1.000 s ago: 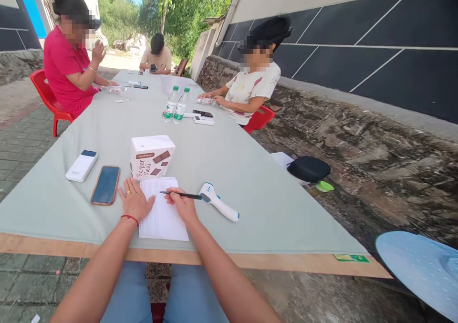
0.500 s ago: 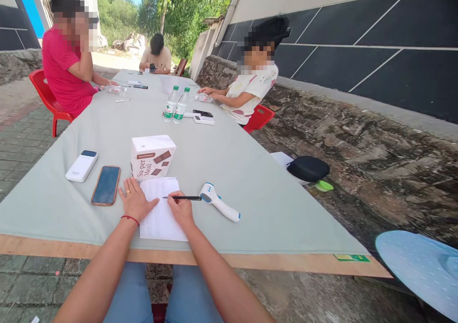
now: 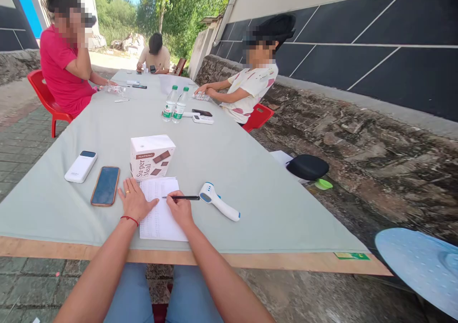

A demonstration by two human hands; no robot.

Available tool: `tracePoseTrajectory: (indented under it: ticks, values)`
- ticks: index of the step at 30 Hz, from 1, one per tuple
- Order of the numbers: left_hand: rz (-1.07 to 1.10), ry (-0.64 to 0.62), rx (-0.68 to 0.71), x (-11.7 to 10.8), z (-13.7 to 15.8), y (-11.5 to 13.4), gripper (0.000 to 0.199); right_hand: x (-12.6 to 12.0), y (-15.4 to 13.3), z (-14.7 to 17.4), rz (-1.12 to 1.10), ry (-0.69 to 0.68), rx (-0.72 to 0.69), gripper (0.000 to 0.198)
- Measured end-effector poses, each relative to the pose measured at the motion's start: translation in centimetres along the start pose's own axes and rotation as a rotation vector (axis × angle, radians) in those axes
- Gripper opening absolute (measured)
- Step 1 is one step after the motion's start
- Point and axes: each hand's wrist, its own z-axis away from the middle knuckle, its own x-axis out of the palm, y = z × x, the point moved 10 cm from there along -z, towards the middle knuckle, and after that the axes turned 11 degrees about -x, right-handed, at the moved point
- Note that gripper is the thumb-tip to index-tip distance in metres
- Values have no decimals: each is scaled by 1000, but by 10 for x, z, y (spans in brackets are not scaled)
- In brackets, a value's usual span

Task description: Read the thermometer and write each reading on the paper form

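Observation:
A sheet of paper (image 3: 162,220) with rows of small marks lies near the table's front edge. My left hand (image 3: 136,200) rests flat with fingers apart, its thumb over the paper's left side. My right hand (image 3: 181,210) is closed around a black pen (image 3: 188,197), its tip pointing left over the paper. Whether the tip touches the paper I cannot tell. Just behind the sheet stands a white box (image 3: 152,157) with brown chocolate pictures. To the right of my right hand lies a white infrared thermometer (image 3: 220,203). Left of my left hand is a phone (image 3: 105,186) in a brown case.
A white power bank (image 3: 80,166) lies at the left of the cloth-covered table (image 3: 272,218). Two water bottles (image 3: 174,106) stand farther back, beside another dark phone (image 3: 202,112). Three people sit around the far part. A light blue round object (image 3: 411,256) is at the lower right.
My hands, the pen and the paper hold nearly the same places. The person at the right has shifted their hands slightly, and the camera view has moved a little.

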Motion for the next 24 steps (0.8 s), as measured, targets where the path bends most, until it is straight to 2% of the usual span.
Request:
tracePoseTrajectory:
  ticks: [24]
  values:
    - [-19, -30, -13, -3, 2, 0, 112, -1, -2, 2, -16, 5, 31, 16]
